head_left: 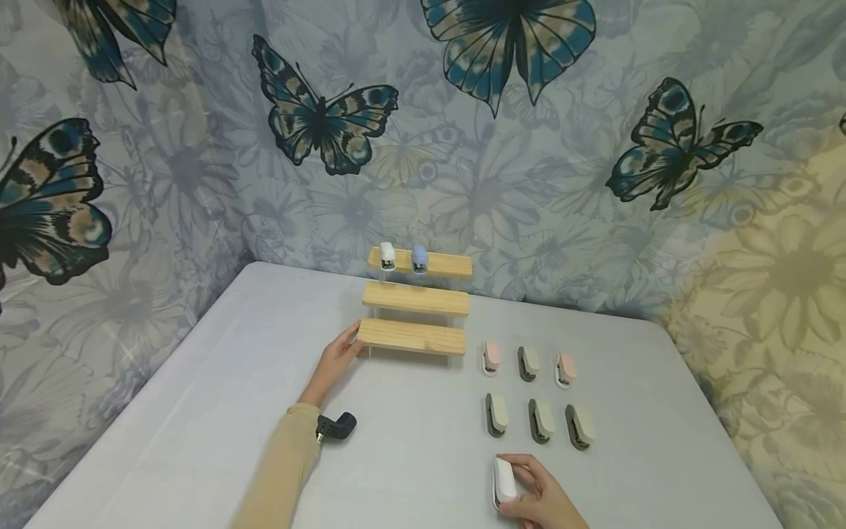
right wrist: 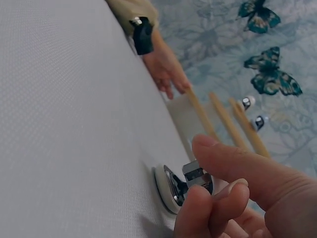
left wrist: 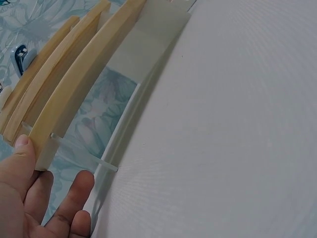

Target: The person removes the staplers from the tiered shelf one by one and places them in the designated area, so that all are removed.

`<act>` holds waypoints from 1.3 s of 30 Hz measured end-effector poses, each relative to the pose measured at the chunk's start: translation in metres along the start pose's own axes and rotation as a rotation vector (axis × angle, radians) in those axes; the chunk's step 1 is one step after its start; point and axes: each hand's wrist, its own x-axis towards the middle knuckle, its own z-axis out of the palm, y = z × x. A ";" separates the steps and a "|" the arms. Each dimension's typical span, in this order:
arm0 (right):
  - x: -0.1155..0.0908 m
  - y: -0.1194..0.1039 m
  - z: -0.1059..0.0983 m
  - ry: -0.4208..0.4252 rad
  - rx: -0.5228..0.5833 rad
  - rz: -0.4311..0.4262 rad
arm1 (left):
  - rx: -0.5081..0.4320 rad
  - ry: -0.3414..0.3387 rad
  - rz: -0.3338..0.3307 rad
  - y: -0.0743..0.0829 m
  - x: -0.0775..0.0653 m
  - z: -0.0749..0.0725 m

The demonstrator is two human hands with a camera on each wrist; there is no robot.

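Currently, right hand [head_left: 540, 496] pinches white stapler [head_left: 505, 479] low at white table [head_left: 410, 448], nearer than six pink and beige staplers [head_left: 544, 417]. Left hand [head_left: 333, 367] grips lowest wooden shelf [head_left: 413, 337] by left end, thumb on top. Stapler lettering: cannot tell.

A pale blue-grey backdrop [head_left: 436, 191], printed with faint flowers [head_left: 485, 197] and large butterflies [head_left: 322, 121] in teal, tan and black, stands behind the white tabletop [head_left: 218, 411] and along its left side; at the right of the head view its tint is yellow
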 end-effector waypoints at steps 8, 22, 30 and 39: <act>0.001 0.000 0.001 -0.033 0.016 -0.008 | 0.010 0.020 -0.038 -0.015 0.005 -0.001; 0.002 -0.005 -0.002 -0.040 -0.111 -0.052 | -0.002 0.023 0.007 -0.015 0.007 0.000; -0.001 -0.008 -0.005 -0.095 -0.092 -0.077 | -0.001 0.027 -0.038 -0.014 0.005 0.000; 0.005 -0.046 -0.011 -0.037 -0.245 -0.195 | -0.029 0.021 -0.010 -0.018 0.003 0.001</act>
